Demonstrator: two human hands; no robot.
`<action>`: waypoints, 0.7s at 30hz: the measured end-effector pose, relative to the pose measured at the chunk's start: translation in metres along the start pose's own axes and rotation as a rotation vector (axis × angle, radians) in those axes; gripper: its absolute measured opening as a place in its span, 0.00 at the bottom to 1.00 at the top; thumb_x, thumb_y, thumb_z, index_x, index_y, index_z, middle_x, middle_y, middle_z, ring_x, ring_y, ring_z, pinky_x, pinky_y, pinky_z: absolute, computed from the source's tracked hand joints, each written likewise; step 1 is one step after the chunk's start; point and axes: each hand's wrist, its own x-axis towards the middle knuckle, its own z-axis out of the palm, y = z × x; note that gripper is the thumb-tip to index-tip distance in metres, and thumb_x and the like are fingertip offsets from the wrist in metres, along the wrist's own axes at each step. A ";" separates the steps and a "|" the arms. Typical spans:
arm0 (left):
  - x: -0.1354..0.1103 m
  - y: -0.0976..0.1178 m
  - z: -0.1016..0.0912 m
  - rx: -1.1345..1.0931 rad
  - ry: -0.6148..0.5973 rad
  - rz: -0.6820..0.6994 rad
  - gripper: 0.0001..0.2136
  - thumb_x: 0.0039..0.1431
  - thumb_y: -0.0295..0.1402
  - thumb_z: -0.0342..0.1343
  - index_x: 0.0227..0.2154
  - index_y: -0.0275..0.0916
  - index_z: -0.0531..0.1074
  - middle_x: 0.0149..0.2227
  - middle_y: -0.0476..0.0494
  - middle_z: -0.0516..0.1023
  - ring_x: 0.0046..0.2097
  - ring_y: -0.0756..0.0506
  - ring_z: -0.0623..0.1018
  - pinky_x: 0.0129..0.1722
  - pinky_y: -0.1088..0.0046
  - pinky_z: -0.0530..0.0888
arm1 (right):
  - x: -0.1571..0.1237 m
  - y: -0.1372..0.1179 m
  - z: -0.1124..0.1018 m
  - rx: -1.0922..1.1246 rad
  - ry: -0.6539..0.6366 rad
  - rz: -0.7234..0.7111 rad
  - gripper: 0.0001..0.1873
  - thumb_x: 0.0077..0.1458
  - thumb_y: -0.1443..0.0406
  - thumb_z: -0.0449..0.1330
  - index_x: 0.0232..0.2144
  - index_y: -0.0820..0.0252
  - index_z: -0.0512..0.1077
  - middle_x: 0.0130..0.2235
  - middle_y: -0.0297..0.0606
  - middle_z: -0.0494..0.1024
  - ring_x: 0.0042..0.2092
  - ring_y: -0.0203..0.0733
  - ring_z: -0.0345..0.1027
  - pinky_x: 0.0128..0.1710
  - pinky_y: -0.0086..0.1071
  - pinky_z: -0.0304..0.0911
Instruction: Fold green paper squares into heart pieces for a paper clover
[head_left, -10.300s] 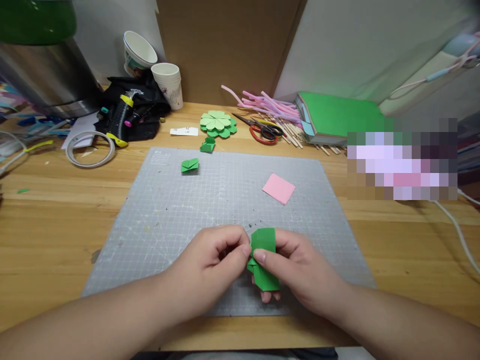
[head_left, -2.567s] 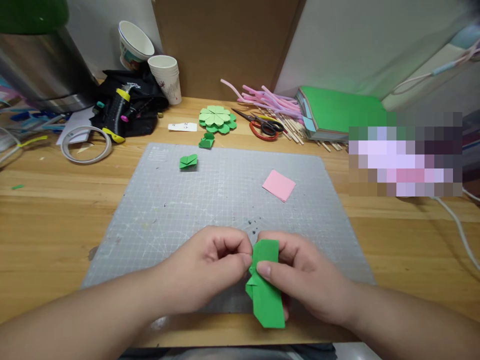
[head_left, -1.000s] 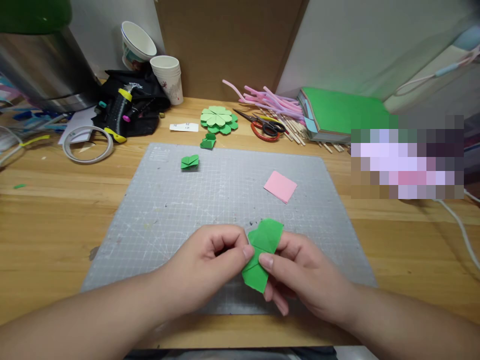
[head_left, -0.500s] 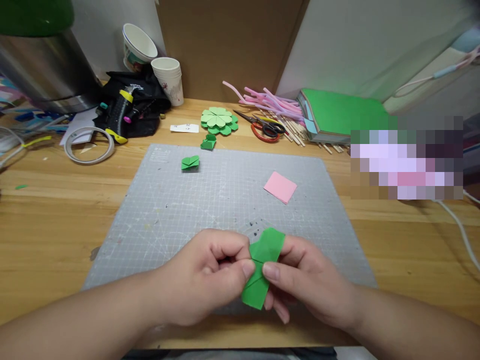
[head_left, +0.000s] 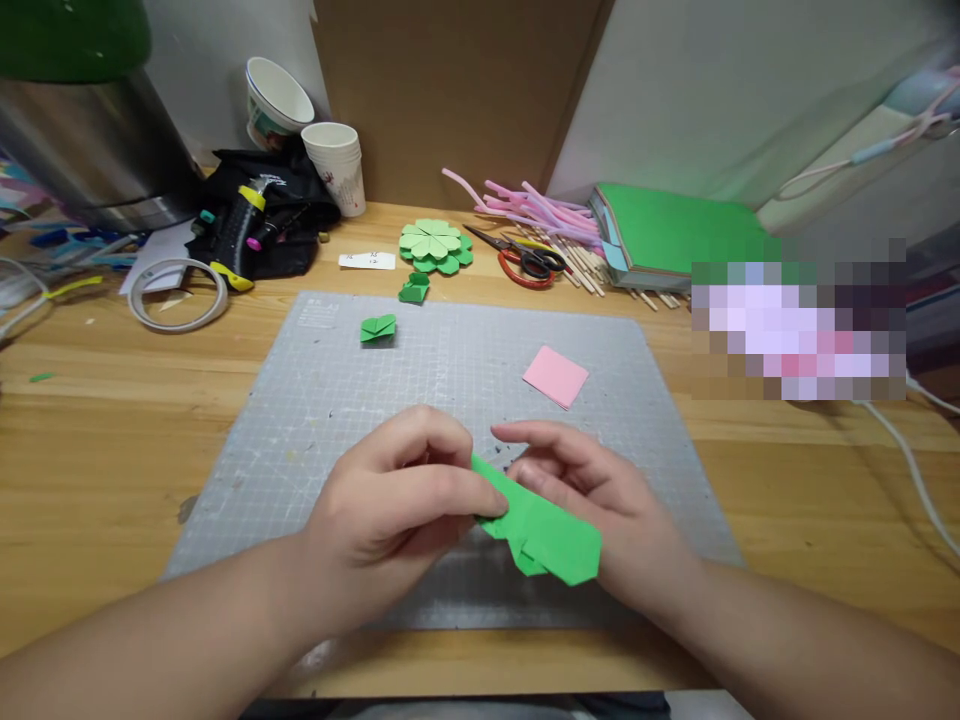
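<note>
Desk point(head_left: 97, 440) of pale wood fills the view and carries a grey cutting mat point(head_left: 450, 370) at its centre. Left hand point(head_left: 390, 510) and right hand point(head_left: 600, 490) meet over the mat's 6 o'clock edge. Stack of coloured paper point(head_left: 675, 230) lies off the mat at 2 o'clock. Folded green paper point(head_left: 547, 530) sits between the hands, raised off the mat, its long axis running from 10 o'clock to 4 o'clock. Left hand: fingers curled in, thumb and forefinger pinching the 10 o'clock end of the folded green paper. Right hand: visible fingers loosely extended and clear of the sheet, forefinger pointing toward 9 o'clock. The sheet lies across the thumb side of this hand and hides the thumb, so a grip there cannot be confirmed. Tape roll point(head_left: 178, 297) lies at 10 o'clock off the mat, scissors point(head_left: 529, 262) at 1 o'clock. Paper clover point(head_left: 433, 245) at 12 o'clock, beyond the mat, is built from many heart-shaped leaves and appears complete. Pink square point(head_left: 556, 376) at 2 o'clock on the mat is flat and unfolded. Two small green hearts look finished: one heart point(head_left: 378, 328) on the mat at 11 o'clock, the other heart point(head_left: 414, 289) just past the far edge. Assessment: the held piece carries several layered folds and a stepped edge but lacks the compact outline of the hearts, so folding is judged partway, with creases left to make.
</note>
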 end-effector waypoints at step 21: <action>0.012 0.011 0.019 -0.799 -0.186 -0.751 0.08 0.60 0.32 0.51 0.27 0.36 0.70 0.29 0.48 0.75 0.33 0.50 0.73 0.37 0.73 0.68 | 0.001 -0.001 0.004 0.079 -0.164 0.131 0.11 0.56 0.58 0.59 0.32 0.61 0.67 0.24 0.28 0.69 0.19 0.25 0.61 0.16 0.19 0.52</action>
